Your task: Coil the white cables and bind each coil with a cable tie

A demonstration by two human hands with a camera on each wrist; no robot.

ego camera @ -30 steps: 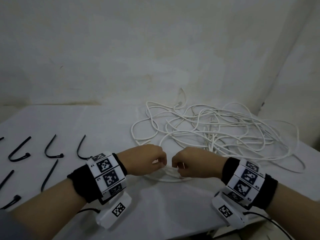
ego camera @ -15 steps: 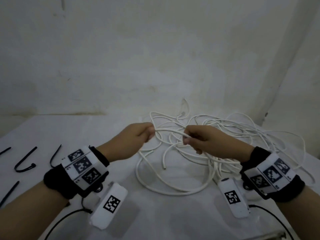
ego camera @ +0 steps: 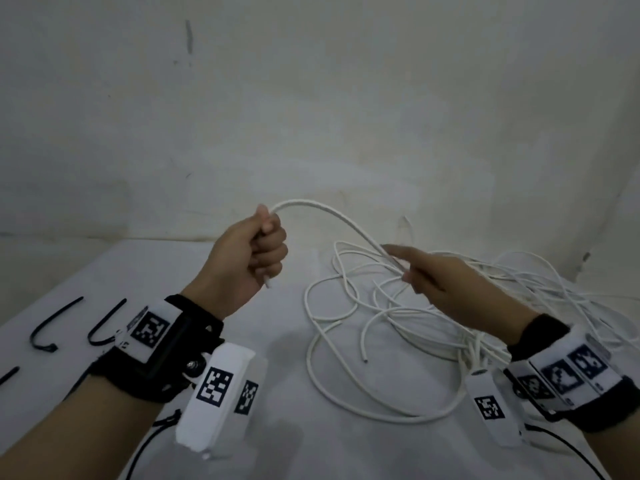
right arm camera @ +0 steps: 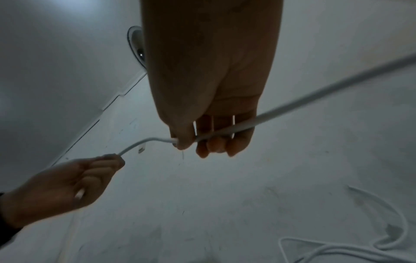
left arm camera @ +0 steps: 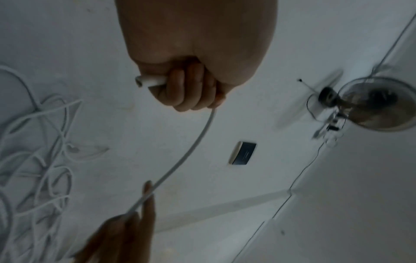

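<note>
A: How far is the work judged to be?

B: Only the start is seen. One end of a white cable (ego camera: 322,211) is gripped in the left hand (ego camera: 254,252), whose fingers are curled tightly around it, and a short cut tip is seen below the fist. The hand is raised above the surface (ego camera: 277,341), left of the pile.

A: And the right hand (ego camera: 436,278)?

B: It is held to the right of the left hand and lower. The same cable is laid across its fingers (right arm camera: 216,140), and the thumb is pressed on it, so a light pinch is made. The forefinger is stretched out along the cable.

A: Where is the rest of the cable?

B: It is left in a loose tangled pile (ego camera: 450,306) on the surface, on the right, below and behind the right hand. How many cables are in it cannot be told.

A: Is any coil formed?

B: No finished coil is seen, and no loop is held in either hand. The black cable ties (ego camera: 69,323) are lying untouched at the near left, well apart from the pile. So the coiling and all binding are judged to be still left.
</note>
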